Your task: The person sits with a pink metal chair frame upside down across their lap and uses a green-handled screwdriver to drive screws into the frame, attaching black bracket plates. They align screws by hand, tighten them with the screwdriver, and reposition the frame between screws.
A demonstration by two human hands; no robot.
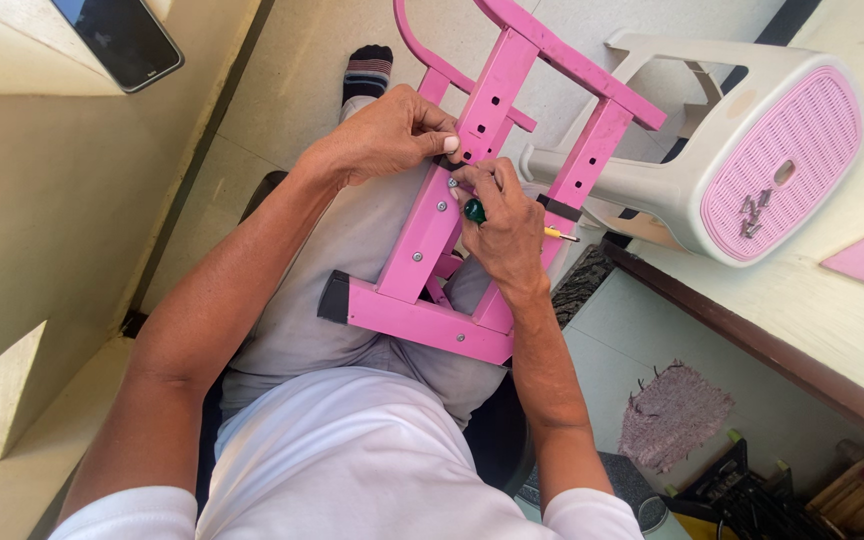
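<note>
Square-tubed pink metal frame (452,210), laid across the lap, is clamped by left hand (382,135); right hand (502,225) is closed on a green-capped screwdriver (475,211).

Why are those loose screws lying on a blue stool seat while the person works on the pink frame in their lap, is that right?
Not quite: the head view shows the stool seat is pink, not blue. The loose screws do lie on it, and both the left hand and right hand are on the pink frame in the lap.

Overturned stool (692,190), phone (120,38), rug (674,412)
</note>
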